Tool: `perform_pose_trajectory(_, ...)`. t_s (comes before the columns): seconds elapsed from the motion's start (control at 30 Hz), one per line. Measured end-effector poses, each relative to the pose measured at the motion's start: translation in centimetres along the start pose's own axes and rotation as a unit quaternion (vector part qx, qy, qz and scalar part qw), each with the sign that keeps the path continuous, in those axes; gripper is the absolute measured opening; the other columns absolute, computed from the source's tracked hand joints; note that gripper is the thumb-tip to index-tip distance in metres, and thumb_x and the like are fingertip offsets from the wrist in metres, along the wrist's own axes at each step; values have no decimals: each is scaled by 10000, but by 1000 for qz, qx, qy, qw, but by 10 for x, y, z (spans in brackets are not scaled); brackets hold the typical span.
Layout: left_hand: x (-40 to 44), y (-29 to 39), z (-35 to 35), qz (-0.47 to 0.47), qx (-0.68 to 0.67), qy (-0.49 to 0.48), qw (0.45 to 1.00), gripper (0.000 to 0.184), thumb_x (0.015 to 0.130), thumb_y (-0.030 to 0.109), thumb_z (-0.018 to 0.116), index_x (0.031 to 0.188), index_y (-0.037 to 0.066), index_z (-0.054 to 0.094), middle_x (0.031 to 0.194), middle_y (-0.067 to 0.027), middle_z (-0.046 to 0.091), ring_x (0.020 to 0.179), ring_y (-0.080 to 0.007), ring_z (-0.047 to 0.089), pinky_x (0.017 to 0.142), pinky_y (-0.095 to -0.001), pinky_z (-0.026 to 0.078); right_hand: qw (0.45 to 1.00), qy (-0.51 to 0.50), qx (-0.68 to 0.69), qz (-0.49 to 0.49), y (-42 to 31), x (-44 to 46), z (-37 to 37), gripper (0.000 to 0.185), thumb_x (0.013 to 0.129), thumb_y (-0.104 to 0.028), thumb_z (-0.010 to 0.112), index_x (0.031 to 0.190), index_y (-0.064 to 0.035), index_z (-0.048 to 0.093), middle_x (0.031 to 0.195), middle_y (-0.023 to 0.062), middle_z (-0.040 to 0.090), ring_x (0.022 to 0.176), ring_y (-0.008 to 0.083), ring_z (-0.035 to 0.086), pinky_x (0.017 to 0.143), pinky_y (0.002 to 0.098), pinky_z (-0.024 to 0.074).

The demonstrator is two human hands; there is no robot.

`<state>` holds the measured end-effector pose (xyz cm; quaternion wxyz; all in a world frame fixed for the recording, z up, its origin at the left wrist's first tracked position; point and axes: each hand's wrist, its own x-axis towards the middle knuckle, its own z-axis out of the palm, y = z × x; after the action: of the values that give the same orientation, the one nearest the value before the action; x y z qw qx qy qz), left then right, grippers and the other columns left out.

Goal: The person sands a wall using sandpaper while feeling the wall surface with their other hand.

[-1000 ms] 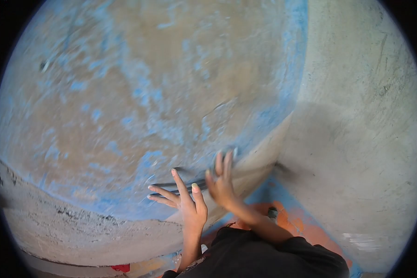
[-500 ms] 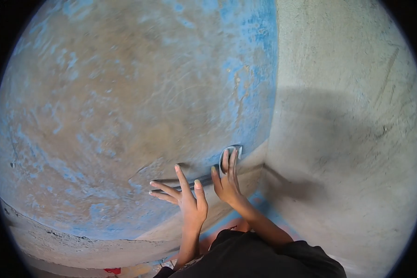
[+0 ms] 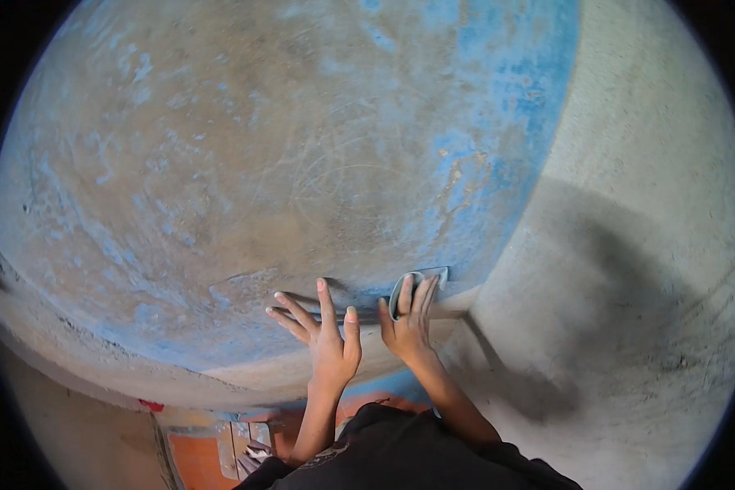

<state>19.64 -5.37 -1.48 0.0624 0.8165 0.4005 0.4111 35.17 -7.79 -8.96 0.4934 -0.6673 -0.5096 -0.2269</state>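
Fingers spread, my left hand (image 3: 327, 339) rests its fingertips on the wall (image 3: 302, 180), whose blue paint is worn to grey-brown. Nothing is held in it. To its right, my right hand (image 3: 411, 322) presses a thin folded grey sheet (image 3: 441, 278) flat against the wall's lower blue part, near the corner. The sheet curls around the fingers, and its far edge sticks out beyond the fingertips. Faint circular scratch marks show on the wall above both hands.
A pale grey wall (image 3: 629, 245) meets the blue one at the right, with a dark shadow on it. Below are an orange and blue floor (image 3: 194, 457), a small red item (image 3: 151, 405), and part of a foot (image 3: 257, 453) at the lower left.
The view has shifted, showing more floor at the lower left. My right hand and the sheet went from blurred to sharp and sit slightly farther right. My left hand keeps its spread pose.
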Motion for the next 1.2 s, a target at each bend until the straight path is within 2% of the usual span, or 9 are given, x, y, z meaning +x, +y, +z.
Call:
perform_pose_trajectory(0.23, -4, -10, -11, -18, 6, 38, 999, 589, 1019, 280, 454, 1535, 50, 285, 1601, -301, -31, 1450, -528, -105, 1137, -610, 13, 995, 65, -1, -78, -14, 124, -62, 729, 933, -285, 589, 1510, 7, 252, 1502, 432, 104, 1378, 649, 69, 1084, 712, 122)
perform_pose_trajectory(0.33, -3, -12, -16, -20, 2, 49, 999, 594, 1012, 260, 467, 1535, 49, 282, 1599, -307, -20, 1451, -533, -89, 1141, -606, 18, 996, 38, -10, -78, -34, 101, -43, 734, 925, -281, 601, 1508, 2, 257, 1502, 427, 117, 1382, 649, 49, 1085, 712, 119)
perform_pose_trajectory(0.47, -4, -22, -30, -52, 14, 45, 998, 609, 1002, 236, 478, 1539, 45, 265, 1599, -306, -14, 1452, -536, -62, 1149, -596, 42, 991, -116, 22, -56, -38, -41, 33, 794, 869, -287, 649, 1495, 19, 269, 1482, 450, 108, 1355, 680, 70, 1062, 738, 127)
perform_pose_trajectory(0.57, -7, -38, -44, -59, 17, 53, 997, 616, 999, 227, 484, 1540, 39, 259, 1599, -306, -9, 1454, -533, -56, 1150, -591, 50, 994, -93, 31, -56, -48, -54, 45, 816, 854, -295, 654, 1496, 24, 266, 1472, 460, 110, 1344, 690, 82, 1063, 738, 119)
perform_pose_trajectory(0.7, -14, -62, -66, -82, 22, 52, 995, 618, 998, 219, 488, 1540, 34, 256, 1603, -297, 5, 1460, -521, -40, 1155, -580, 54, 991, -41, 7, -127, -104, 51, 8, 830, 860, -335, 652, 1506, 20, 272, 1480, 443, 125, 1362, 662, 98, 1080, 720, 107)
perform_pose_trajectory(0.8, -17, -82, -85, -95, 15, 58, 994, 613, 1002, 226, 488, 1541, 42, 260, 1606, -290, 21, 1464, -515, -29, 1157, -575, 62, 991, -39, 15, -131, -138, 50, 22, 814, 866, -348, 652, 1502, 15, 297, 1482, 433, 142, 1367, 651, 118, 1081, 720, 108)
perform_pose_trajectory(0.9, -26, -105, -106, -111, 7, 52, 993, 608, 1008, 242, 485, 1543, 57, 265, 1607, -285, 33, 1464, -513, -20, 1156, -576, 72, 976, -173, 3, -135, -136, -44, 70, 777, 880, -344, 639, 1495, 8, 320, 1484, 425, 149, 1372, 648, 113, 1086, 717, 107)
perform_pose_trajectory(1.07, -34, -160, -155, -101, 39, 24, 994, 606, 1009, 264, 486, 1544, 74, 273, 1609, -276, 47, 1460, -521, -2, 1154, -580, 82, 990, -38, 38, -133, -201, -14, 87, 756, 864, -300, 637, 1506, -37, 336, 1518, 399, 130, 1390, 629, 109, 1097, 704, 107)
perform_pose_trajectory(1.2, -37, -205, -197, -75, 53, 17, 996, 591, 1009, 280, 484, 1536, 81, 303, 1608, -275, 64, 1458, -523, 9, 1153, -583, 85, 984, -43, 51, -163, -273, 49, 72, 746, 870, -329, 601, 1515, -56, 342, 1546, 377, 103, 1423, 589, 78, 1102, 696, 91)
